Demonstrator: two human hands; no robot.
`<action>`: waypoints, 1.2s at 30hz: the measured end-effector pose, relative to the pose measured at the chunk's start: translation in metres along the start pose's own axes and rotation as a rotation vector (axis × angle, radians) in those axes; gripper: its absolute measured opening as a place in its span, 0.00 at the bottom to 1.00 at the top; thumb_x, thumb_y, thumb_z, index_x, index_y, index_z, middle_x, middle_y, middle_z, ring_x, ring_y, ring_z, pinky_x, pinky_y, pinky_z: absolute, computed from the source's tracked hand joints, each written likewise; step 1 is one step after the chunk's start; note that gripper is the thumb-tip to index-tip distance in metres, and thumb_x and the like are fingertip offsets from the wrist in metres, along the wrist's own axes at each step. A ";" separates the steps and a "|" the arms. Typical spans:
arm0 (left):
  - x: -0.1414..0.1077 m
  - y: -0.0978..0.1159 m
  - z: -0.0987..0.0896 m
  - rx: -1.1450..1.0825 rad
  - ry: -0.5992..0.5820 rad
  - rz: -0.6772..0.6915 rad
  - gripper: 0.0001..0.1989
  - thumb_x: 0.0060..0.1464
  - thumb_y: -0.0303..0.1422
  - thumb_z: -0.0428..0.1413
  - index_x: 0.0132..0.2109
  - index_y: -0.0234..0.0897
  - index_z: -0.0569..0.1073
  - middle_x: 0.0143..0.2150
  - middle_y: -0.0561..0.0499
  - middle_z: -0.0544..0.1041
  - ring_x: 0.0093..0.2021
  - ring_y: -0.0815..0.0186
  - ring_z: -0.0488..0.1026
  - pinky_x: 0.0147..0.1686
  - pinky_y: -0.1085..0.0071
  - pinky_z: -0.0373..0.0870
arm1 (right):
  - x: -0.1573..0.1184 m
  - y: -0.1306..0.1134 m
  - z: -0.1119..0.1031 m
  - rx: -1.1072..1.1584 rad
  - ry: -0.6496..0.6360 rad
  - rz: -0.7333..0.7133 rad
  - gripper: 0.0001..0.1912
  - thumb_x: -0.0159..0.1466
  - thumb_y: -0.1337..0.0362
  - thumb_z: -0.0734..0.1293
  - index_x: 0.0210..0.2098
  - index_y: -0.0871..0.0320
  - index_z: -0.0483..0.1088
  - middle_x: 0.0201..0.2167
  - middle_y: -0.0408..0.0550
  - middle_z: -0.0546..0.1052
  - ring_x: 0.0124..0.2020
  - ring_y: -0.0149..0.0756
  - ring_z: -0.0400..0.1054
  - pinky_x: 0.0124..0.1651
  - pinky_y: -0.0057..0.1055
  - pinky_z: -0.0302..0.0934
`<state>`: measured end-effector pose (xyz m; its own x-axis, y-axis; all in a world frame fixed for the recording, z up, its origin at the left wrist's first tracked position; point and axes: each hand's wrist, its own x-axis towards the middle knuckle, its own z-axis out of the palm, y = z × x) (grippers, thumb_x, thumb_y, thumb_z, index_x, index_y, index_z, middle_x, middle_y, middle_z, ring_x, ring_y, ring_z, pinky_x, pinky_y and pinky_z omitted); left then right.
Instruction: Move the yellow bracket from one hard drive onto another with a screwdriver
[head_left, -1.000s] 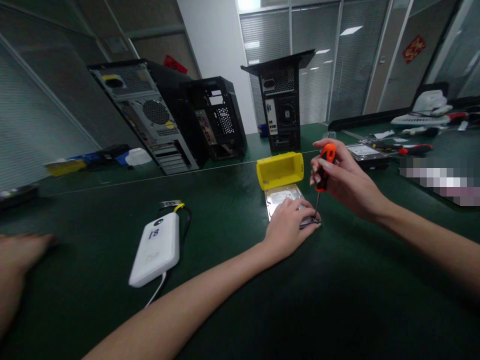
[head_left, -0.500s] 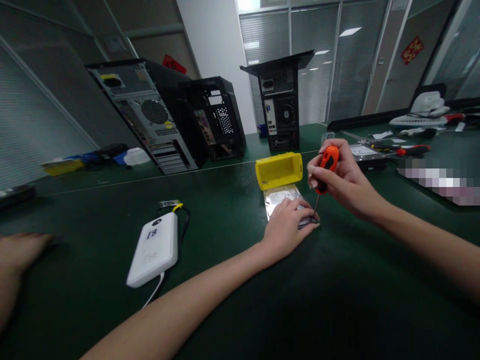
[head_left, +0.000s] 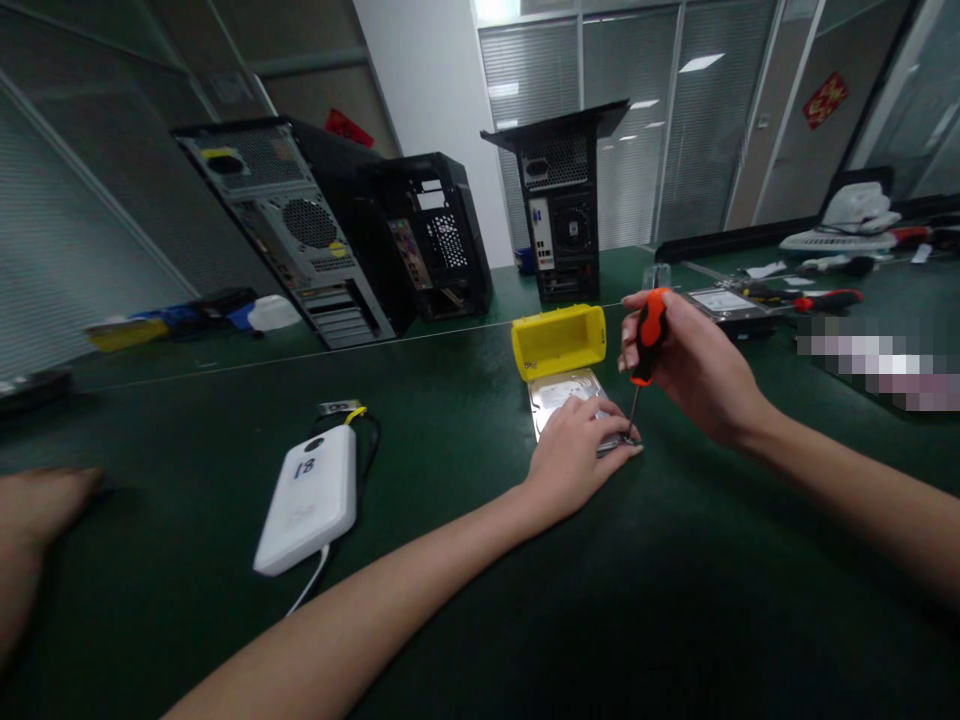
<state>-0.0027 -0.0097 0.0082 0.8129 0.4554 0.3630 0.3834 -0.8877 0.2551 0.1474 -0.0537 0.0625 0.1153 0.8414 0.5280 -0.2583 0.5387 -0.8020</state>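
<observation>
Pressure straight down the shaft would serve best here: the screwdriver [head_left: 649, 335] leans a little, its handle tipped toward the right of the frame, and I'd bring it in line with whatever its tip meets so that it does not slip. The right hand [head_left: 701, 360] has its fingers wrapped around the orange-and-black handle; small, even turns from those fingers should be kinder than a twist of the whole wrist. The left hand [head_left: 574, 450] is clamped on the near end of the hard drive [head_left: 561, 388], thumb and fingertips close about the driver's tip, so a skid could nick them; bracing slightly farther back seems safer. What sits under the tip I cannot tell. The drive lies flat on the green table [head_left: 435, 450], just right of the frame's centre, its far edge right by the yellow bin [head_left: 559, 345]. It looks slim and rectangular, with a silvery, glossy casing and a pale label, while the left hand covers its nearer part.
</observation>
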 end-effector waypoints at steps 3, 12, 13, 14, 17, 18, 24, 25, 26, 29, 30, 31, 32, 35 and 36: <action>0.001 -0.001 0.000 -0.021 0.004 -0.003 0.10 0.57 0.39 0.52 0.42 0.42 0.74 0.46 0.53 0.71 0.45 0.61 0.64 0.45 0.64 0.63 | -0.001 -0.002 0.004 0.036 0.015 -0.009 0.12 0.64 0.54 0.58 0.42 0.53 0.63 0.28 0.40 0.63 0.24 0.26 0.57 0.30 0.28 0.58; 0.002 -0.004 0.001 -0.065 0.024 -0.015 0.09 0.57 0.39 0.53 0.40 0.43 0.75 0.44 0.54 0.72 0.44 0.63 0.66 0.44 0.65 0.62 | -0.002 0.002 0.002 -0.010 -0.006 -0.039 0.08 0.62 0.59 0.62 0.40 0.53 0.61 0.27 0.39 0.63 0.25 0.25 0.57 0.27 0.26 0.54; 0.002 -0.004 0.002 -0.067 0.025 -0.015 0.09 0.56 0.39 0.53 0.40 0.44 0.75 0.44 0.54 0.72 0.44 0.63 0.66 0.44 0.65 0.62 | -0.002 0.002 0.001 -0.014 -0.003 -0.039 0.07 0.63 0.60 0.62 0.40 0.53 0.61 0.27 0.39 0.63 0.25 0.25 0.57 0.27 0.27 0.54; 0.002 -0.004 0.002 -0.068 0.025 -0.016 0.08 0.56 0.39 0.54 0.40 0.44 0.75 0.44 0.54 0.72 0.44 0.63 0.66 0.44 0.65 0.62 | -0.001 0.002 0.000 -0.016 -0.001 -0.039 0.07 0.63 0.60 0.62 0.39 0.53 0.61 0.27 0.39 0.62 0.24 0.25 0.56 0.27 0.26 0.54; 0.002 -0.005 0.003 -0.074 0.025 -0.016 0.08 0.55 0.38 0.55 0.40 0.44 0.75 0.45 0.54 0.72 0.44 0.63 0.66 0.44 0.65 0.62 | -0.001 0.001 0.000 -0.026 0.000 -0.040 0.05 0.64 0.60 0.61 0.39 0.53 0.61 0.27 0.39 0.62 0.24 0.24 0.56 0.28 0.27 0.54; 0.002 -0.005 0.003 -0.074 0.025 -0.014 0.08 0.55 0.38 0.55 0.40 0.44 0.75 0.45 0.54 0.72 0.44 0.63 0.66 0.44 0.65 0.63 | -0.001 0.000 -0.001 -0.030 0.000 -0.043 0.05 0.64 0.60 0.60 0.39 0.53 0.61 0.27 0.39 0.62 0.24 0.24 0.56 0.28 0.27 0.54; 0.002 -0.006 0.003 -0.069 0.024 -0.008 0.09 0.55 0.39 0.55 0.41 0.44 0.75 0.45 0.54 0.72 0.45 0.62 0.66 0.44 0.65 0.63 | -0.001 0.000 -0.001 -0.055 -0.016 -0.062 0.06 0.65 0.59 0.60 0.40 0.53 0.60 0.27 0.39 0.62 0.24 0.25 0.56 0.27 0.27 0.54; 0.002 -0.006 0.003 -0.068 0.024 -0.008 0.09 0.55 0.39 0.55 0.41 0.44 0.75 0.45 0.54 0.72 0.45 0.63 0.66 0.44 0.65 0.63 | -0.001 0.000 -0.001 -0.056 -0.020 -0.063 0.06 0.65 0.59 0.60 0.40 0.53 0.60 0.27 0.39 0.62 0.24 0.25 0.56 0.27 0.27 0.54; 0.002 -0.006 0.003 -0.067 0.023 -0.007 0.09 0.55 0.39 0.54 0.41 0.44 0.75 0.45 0.54 0.72 0.45 0.62 0.66 0.44 0.65 0.63 | -0.001 0.000 -0.001 -0.056 -0.022 -0.063 0.06 0.65 0.59 0.60 0.40 0.53 0.60 0.27 0.39 0.62 0.24 0.25 0.56 0.27 0.27 0.54; 0.002 -0.005 0.002 -0.061 0.021 -0.008 0.09 0.55 0.38 0.54 0.41 0.45 0.75 0.45 0.54 0.72 0.45 0.62 0.66 0.44 0.65 0.63 | -0.001 0.000 0.000 -0.058 -0.024 -0.060 0.06 0.65 0.60 0.59 0.40 0.53 0.60 0.27 0.39 0.62 0.24 0.24 0.56 0.27 0.27 0.53; 0.002 -0.005 0.002 -0.060 0.020 -0.009 0.09 0.55 0.38 0.55 0.41 0.45 0.75 0.45 0.54 0.72 0.45 0.62 0.66 0.44 0.65 0.63 | -0.001 0.000 0.000 -0.061 -0.026 -0.058 0.06 0.65 0.60 0.59 0.40 0.53 0.60 0.27 0.39 0.62 0.24 0.24 0.56 0.27 0.27 0.53; 0.002 -0.004 0.002 -0.059 0.019 -0.010 0.09 0.55 0.38 0.55 0.41 0.45 0.76 0.45 0.54 0.72 0.45 0.62 0.66 0.45 0.65 0.63 | -0.001 0.000 0.000 -0.064 -0.029 -0.057 0.06 0.65 0.59 0.59 0.40 0.53 0.60 0.27 0.39 0.62 0.24 0.25 0.56 0.27 0.27 0.53; 0.002 -0.004 0.002 -0.057 0.020 -0.011 0.09 0.55 0.38 0.55 0.41 0.45 0.76 0.45 0.54 0.72 0.45 0.62 0.66 0.45 0.65 0.63 | -0.001 0.000 0.000 -0.067 -0.033 -0.057 0.06 0.65 0.59 0.59 0.40 0.53 0.60 0.27 0.39 0.62 0.24 0.25 0.56 0.27 0.27 0.53; 0.002 -0.004 0.002 -0.053 0.019 -0.011 0.09 0.55 0.38 0.54 0.41 0.44 0.76 0.45 0.54 0.72 0.45 0.62 0.66 0.45 0.65 0.63 | -0.002 0.001 0.000 -0.081 -0.043 -0.064 0.07 0.64 0.59 0.60 0.41 0.52 0.60 0.27 0.39 0.62 0.24 0.25 0.57 0.27 0.26 0.54; 0.002 -0.004 0.002 -0.052 0.019 -0.010 0.09 0.55 0.38 0.54 0.41 0.44 0.76 0.45 0.54 0.72 0.45 0.62 0.66 0.45 0.65 0.63 | -0.002 0.001 0.000 -0.089 -0.045 -0.068 0.08 0.64 0.58 0.60 0.41 0.52 0.60 0.27 0.39 0.62 0.24 0.25 0.57 0.27 0.26 0.54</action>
<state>-0.0019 -0.0053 0.0064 0.8006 0.4659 0.3770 0.3677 -0.8786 0.3049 0.1471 -0.0550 0.0600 0.0862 0.8009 0.5925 -0.1644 0.5980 -0.7844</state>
